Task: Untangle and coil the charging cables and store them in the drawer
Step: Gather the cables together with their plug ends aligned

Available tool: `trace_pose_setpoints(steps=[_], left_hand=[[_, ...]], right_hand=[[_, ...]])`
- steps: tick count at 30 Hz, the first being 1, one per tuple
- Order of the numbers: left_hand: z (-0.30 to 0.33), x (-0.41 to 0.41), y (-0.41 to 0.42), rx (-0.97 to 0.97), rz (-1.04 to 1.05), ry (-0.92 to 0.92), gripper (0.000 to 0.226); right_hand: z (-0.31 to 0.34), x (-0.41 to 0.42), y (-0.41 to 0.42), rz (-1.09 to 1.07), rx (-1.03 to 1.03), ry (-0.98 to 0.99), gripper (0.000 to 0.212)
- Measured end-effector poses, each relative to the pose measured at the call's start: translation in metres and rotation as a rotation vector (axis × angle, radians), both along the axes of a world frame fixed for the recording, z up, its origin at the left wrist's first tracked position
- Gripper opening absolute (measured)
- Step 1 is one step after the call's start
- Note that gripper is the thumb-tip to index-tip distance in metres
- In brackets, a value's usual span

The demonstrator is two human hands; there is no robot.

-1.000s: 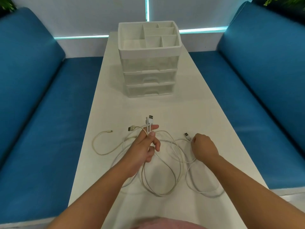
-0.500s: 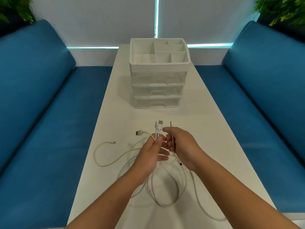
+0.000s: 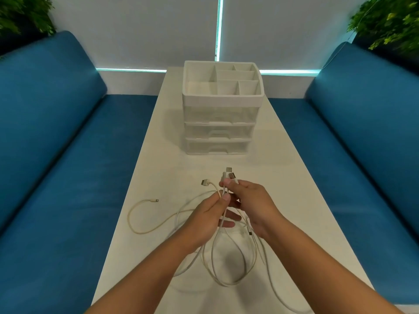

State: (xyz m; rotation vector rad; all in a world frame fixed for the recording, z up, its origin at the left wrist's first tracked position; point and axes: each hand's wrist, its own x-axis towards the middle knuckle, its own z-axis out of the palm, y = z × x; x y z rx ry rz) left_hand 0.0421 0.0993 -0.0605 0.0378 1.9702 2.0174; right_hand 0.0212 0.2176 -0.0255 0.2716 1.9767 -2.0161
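In front of the drawer unit, which has three drawers, the left hand pinches the white cables between thumb and forefinger, the other fingers half spread. The right hand pinches one plug just beside it. Three plugs stand above the grips; tangled loops hang below onto the table.

Translucent glossy plastic drawers, matt table

Drawer unit toward the bench's far edge, cables near the near edge, my left hand beside my right hand above them
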Motion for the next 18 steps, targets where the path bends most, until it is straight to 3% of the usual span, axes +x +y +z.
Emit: trace_pose_setpoints(steps=[6,10,18], left_hand=[[0.005,-0.003,-0.001,-0.043,-0.078,-0.03,0.031],[0.006,-0.002,0.002,-0.014,-0.037,-0.017,0.034],[0.017,-0.001,0.01,0.069,-0.062,0.01,0.037]], right_hand=[[-0.011,-0.003,-0.004,0.022,0.204,0.04,0.027],[-0.006,-0.004,-0.001,0.109,0.386,0.218,0.026],[0.015,-0.016,0.016,0.316,0.309,0.131,0.03]])
